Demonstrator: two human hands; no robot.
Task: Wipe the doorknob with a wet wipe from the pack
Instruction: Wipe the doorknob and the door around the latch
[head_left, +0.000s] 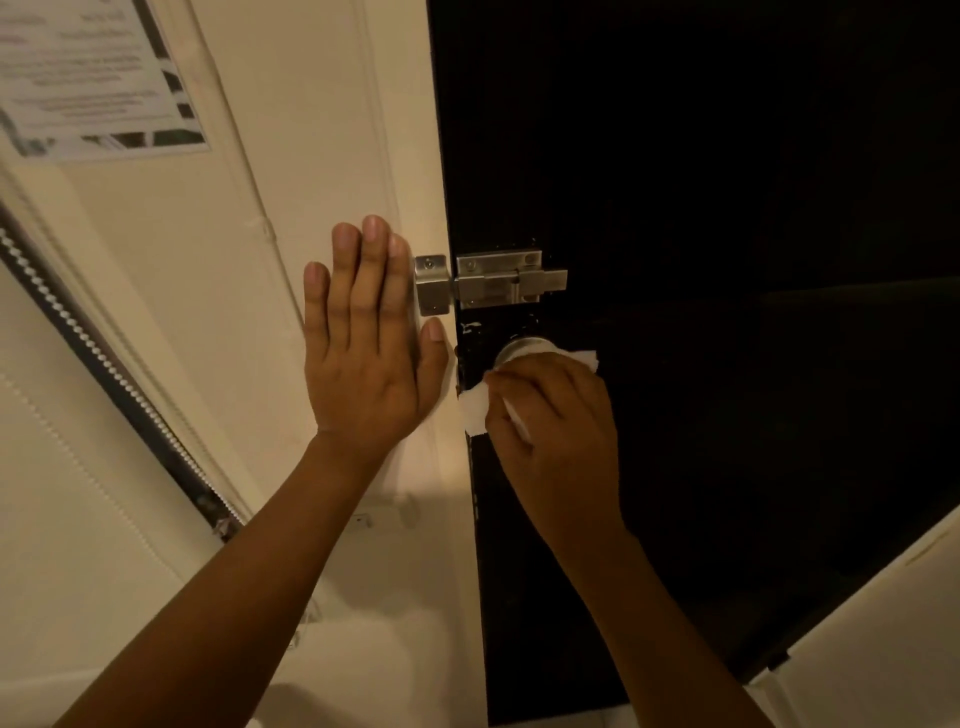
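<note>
while the right hand is curled over the doorknob with the wet wipe bunched under its fingers, the wiping itself looks well under way: the wipe is already out of its pack, which is nowhere in view, and pressed around the knob, with white corners sticking out at the lower left and upper right of the hand. what is left, as a judgement, is finishing the rub around the knob and letting go; how much of the metal has been covered cannot be told. the left hand is spread flat and holds nothing, palm against the cream door frame just beside the silver slide bolt. the doorknob sits on the dark door near its left edge, just below the bolt, its axis pointing straight out of the door face toward the person; only its upper rim shows.
</note>
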